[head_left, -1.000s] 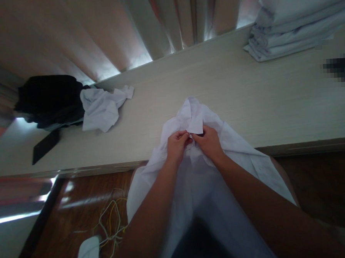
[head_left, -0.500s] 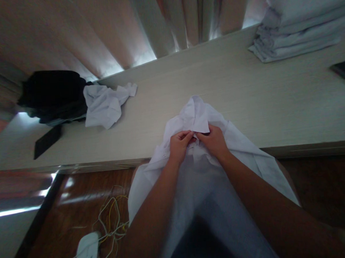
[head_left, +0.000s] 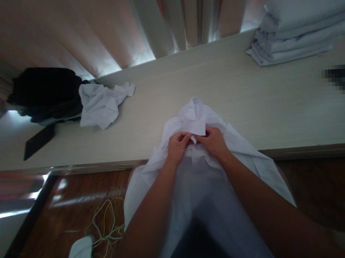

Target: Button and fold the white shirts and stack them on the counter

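A white collared shirt (head_left: 172, 125) lies over my lap, its collar end resting on the front edge of the table (head_left: 227, 80). My left hand (head_left: 178, 144) pinches the shirt's front just below the collar. Close beside it, my right hand (head_left: 213, 140) grips the fabric under the collar tip, fingers partly tucked beneath it. Both sets of fingertips nearly meet there. Whatever small part lies between them is too hidden to make out.
Black folded clothes (head_left: 47, 93) and a crumpled white cloth (head_left: 100, 106) sit at the left, near a flat dark object (head_left: 39, 141). Folded white garments (head_left: 294, 34) are stacked at the right back. On the floor lie a white box (head_left: 80, 255) and tangled cables (head_left: 109, 221).
The camera view has shifted slightly, moving the table items a little left. Both hands stay at the collar, with only small finger movements.
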Tool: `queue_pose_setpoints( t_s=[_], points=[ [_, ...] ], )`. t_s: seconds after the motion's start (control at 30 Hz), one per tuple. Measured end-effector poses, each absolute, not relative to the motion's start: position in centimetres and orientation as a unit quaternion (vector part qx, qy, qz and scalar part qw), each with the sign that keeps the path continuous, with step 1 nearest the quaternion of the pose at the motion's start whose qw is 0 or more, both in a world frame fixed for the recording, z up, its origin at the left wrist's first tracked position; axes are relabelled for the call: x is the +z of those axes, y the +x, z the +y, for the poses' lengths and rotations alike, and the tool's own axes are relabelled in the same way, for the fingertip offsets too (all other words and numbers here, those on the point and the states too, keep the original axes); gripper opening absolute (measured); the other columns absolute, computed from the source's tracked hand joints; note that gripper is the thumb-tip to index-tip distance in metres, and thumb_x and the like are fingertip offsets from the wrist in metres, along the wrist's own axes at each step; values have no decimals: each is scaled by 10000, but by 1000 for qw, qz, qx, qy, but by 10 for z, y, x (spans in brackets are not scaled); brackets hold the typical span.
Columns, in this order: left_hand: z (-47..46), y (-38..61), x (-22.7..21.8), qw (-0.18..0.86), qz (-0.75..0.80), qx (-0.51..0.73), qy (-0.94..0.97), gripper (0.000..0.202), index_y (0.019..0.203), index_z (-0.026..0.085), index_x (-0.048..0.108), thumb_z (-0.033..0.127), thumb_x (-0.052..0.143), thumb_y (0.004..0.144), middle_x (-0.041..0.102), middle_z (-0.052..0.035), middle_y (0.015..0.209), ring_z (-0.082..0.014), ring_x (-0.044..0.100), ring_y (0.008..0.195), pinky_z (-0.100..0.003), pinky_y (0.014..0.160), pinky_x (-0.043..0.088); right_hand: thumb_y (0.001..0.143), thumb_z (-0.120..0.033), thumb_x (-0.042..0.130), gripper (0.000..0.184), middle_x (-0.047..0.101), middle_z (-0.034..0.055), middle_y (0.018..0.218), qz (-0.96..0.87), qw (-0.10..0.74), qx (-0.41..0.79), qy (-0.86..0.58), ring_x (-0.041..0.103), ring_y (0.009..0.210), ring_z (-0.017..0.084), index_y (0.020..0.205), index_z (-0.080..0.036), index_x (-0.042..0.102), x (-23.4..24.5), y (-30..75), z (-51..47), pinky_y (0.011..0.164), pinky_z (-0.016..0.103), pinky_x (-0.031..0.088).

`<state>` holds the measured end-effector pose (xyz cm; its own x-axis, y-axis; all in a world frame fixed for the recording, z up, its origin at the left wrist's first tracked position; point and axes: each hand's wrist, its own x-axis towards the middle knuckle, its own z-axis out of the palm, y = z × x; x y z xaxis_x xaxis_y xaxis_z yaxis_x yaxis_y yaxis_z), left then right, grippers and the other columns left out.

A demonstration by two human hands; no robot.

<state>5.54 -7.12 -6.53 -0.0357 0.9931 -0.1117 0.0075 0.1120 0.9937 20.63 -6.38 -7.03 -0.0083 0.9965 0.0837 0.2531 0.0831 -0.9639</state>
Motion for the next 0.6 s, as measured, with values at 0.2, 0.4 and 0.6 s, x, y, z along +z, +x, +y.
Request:
queue_pose_setpoints(
  t_s=[0.2,0.4,0.6],
  points=[
    [-71,55,-67,518,529,480,471,175,773,161,741,332,710,795,677,-35,682,-139,588,617,-247,597,457,752,-345,674,210,726,60,712,-598,438,363,-565,641,650,202,783,-148,742,-70,204,-65,559,281,441],
    [-71,57,-62,516,537,474,469,168,749,158,721,324,739,768,666,-28,657,-143,583,611,-248,599,453,735,-304,664,181,713,63,718,-609,433,311,-587,614,636,187,779,-139,722,-70,199,-68,577,281,414],
    [-71,56,-62,516,539,463,478,198,789,145,715,342,734,775,692,-28,693,-139,607,640,-247,639,474,727,-289,654,191,708,66,721,-606,432,317,-588,606,651,182,783,-120,722,-68,199,-67,590,270,407]
  ],
)
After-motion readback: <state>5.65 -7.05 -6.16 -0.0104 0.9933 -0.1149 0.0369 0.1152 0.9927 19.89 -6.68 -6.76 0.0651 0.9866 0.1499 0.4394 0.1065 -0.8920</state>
